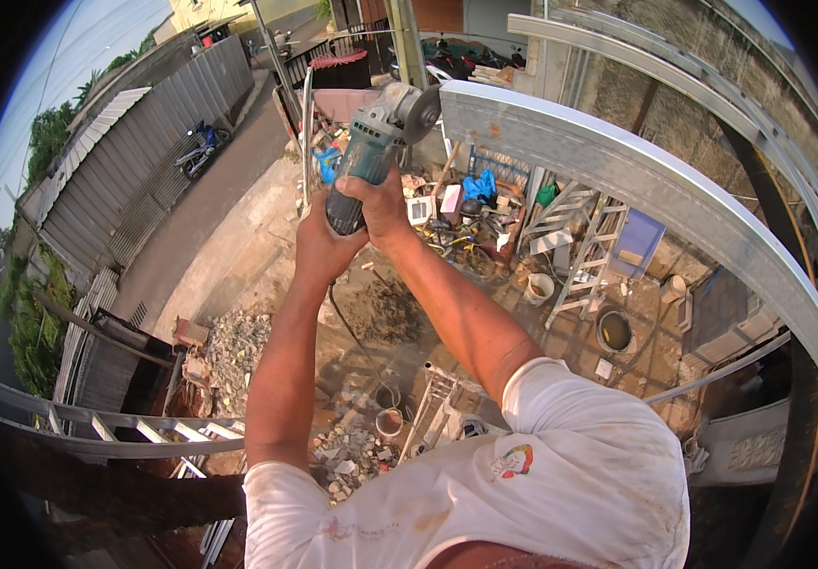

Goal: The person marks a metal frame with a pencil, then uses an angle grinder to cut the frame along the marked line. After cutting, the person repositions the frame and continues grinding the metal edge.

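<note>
With both arms stretched out, I hold a teal and black angle grinder (367, 144) up in front of me. My left hand (321, 243) is wrapped round the rear end of its body. Higher up, my right hand (385, 204) grips the same body from the right side. A dark round disc (422, 115) on the grinder's head stands upright at the left end of a long silver metal beam (570, 144). Whether the disc touches the beam's end, I cannot tell. From the grinder a thin cord (340, 313) hangs down.
Far below lies ground with rubble (236, 346), a white bucket (539, 288), a stepladder (591, 256) and a round basin (615, 331). A ladder (148, 429) crosses at lower left. More metal beams (655, 76) run along the right. A motorbike (204, 147) stands by a corrugated fence.
</note>
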{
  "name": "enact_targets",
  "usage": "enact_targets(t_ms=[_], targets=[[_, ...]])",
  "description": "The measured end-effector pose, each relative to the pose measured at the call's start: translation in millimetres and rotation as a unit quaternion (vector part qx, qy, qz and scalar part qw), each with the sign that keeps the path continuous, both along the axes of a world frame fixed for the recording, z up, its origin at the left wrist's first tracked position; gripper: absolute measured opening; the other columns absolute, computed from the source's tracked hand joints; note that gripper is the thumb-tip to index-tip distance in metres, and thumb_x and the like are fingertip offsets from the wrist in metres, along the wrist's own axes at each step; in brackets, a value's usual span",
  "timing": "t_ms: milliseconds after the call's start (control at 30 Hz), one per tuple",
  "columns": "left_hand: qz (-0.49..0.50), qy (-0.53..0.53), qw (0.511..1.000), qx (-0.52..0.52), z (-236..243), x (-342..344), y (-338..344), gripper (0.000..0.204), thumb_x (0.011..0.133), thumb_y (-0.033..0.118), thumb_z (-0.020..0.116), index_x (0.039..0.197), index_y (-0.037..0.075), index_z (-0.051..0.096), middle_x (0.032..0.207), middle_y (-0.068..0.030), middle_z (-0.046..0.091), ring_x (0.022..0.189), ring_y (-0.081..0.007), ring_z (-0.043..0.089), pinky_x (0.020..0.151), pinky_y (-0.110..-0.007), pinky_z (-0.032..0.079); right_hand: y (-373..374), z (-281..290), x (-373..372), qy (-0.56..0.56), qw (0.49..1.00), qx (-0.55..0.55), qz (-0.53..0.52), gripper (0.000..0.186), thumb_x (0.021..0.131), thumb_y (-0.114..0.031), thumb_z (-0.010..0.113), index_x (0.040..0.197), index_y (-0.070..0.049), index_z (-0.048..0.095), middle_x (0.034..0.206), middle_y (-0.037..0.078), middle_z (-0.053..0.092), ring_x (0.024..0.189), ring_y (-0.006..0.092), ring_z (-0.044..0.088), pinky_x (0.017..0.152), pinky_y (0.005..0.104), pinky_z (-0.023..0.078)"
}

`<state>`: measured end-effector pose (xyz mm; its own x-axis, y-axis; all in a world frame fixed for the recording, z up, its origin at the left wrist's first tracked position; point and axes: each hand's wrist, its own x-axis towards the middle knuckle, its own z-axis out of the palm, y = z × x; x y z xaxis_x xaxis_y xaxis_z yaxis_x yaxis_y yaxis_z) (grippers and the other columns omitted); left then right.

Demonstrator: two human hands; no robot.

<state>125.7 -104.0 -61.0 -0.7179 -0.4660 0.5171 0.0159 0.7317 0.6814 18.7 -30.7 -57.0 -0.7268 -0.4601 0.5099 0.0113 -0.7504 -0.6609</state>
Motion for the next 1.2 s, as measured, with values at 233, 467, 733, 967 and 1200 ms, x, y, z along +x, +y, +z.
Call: enact_targets(t_ms=[233,467,733,967,1200], targets=[[0.028,-0.021,0.995,0.092,-41,4,21,0.06,0.069,0.031,0.089,0.111,0.004,0.056,0.093,-0.0169,0.071,0.086,-0.0296,0.073,0.076,-0.04,0.054,16,-30,4,-0.025,0.995,0.09,0.026,0.059,0.071,-0.017,0.081,0.121,-0.007,0.053,0.1,0.001,0.055,0.089,0.0143,0.057,0.08,0.0339,0.052],[0.027,-0.037,0.98,0.195,-92,7,60,0.071,0.068,0.037,0.089,0.121,0.003,0.055,0.099,-0.0219,0.071,0.095,-0.04,0.072,0.081,-0.046,0.055,50,-85,1,-0.035,0.981,0.19,0.005,0.062,0.071,-0.017,0.081,0.125,-0.006,0.053,0.101,0.004,0.059,0.091,0.0178,0.061,0.082,0.035,0.054],[0.008,-0.04,0.975,0.22,-102,-6,84,0.071,0.068,0.037,0.088,0.121,0.002,0.055,0.1,-0.0226,0.071,0.096,-0.0426,0.071,0.082,-0.048,0.055,79,-85,-12,-0.032,0.971,0.237,0.025,0.067,0.072,-0.015,0.081,0.132,-0.004,0.053,0.108,0.006,0.063,0.097,0.0193,0.064,0.085,0.0366,0.055],[-0.002,-0.008,0.978,0.209,-96,-8,88,0.065,0.07,0.036,0.088,0.114,0.002,0.054,0.097,-0.0244,0.071,0.094,-0.0447,0.071,0.079,-0.049,0.055,82,-79,-16,-0.032,0.973,0.228,0.014,0.065,0.071,-0.015,0.081,0.13,-0.003,0.055,0.107,0.006,0.063,0.094,0.0188,0.064,0.083,0.0352,0.055],[-0.009,-0.005,0.981,0.192,-97,-3,89,0.066,0.071,0.034,0.088,0.117,0.001,0.054,0.097,-0.0256,0.071,0.093,-0.0458,0.07,0.078,-0.049,0.055,88,-75,-5,-0.048,0.969,0.241,0.0,0.063,0.071,-0.018,0.081,0.127,-0.005,0.056,0.105,0.006,0.062,0.092,0.0192,0.063,0.082,0.0367,0.055]])
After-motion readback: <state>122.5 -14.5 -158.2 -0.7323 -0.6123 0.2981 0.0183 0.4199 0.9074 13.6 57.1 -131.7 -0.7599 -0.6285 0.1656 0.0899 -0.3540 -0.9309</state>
